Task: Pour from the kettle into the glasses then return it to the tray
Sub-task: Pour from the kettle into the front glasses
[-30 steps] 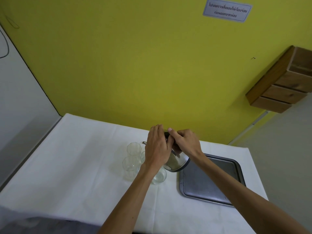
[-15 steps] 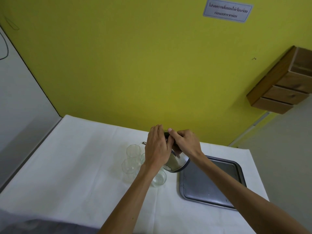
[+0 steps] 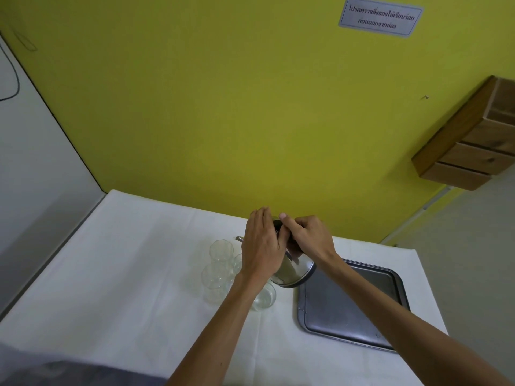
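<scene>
Mid-pour, by the look of it. Steel kettle (image 3: 294, 273) held tilted at lower centre of the frame, between the cluster of glasses (image 3: 220, 253) and the metal tray (image 3: 390, 280), clear of both. Right hand (image 3: 308, 236) closed around the dark handle on top, thumb laid along it. Left hand (image 3: 262, 247) laid flat over the kettle's upper side, fingers (image 3: 260, 217) together and curved, seemingly steadying the lid; hidden whether anything is actually gripped beneath the palm. Spout tip just visible left of the left hand, above the glasses. Near glass (image 3: 263, 298) below the kettle, apparently already holding some liquid.

Risks from here: stream hidden behind the left hand, so aim judged half blind; easy to overshoot a rim and soak the white tablecloth (image 3: 125, 260). Glasses packed tight and light-looking; a nudge from the forearm or kettle base likely to topple one. Lid slipping if the left palm lifts at this tilt. Possible heat through the steel against the left palm.

Writing: a printed sign (image 3: 380, 19) in the upper right of the frame on the yellow wall, two lines of Thai script, not confidently readable. No brand visible on the kettle.
</scene>
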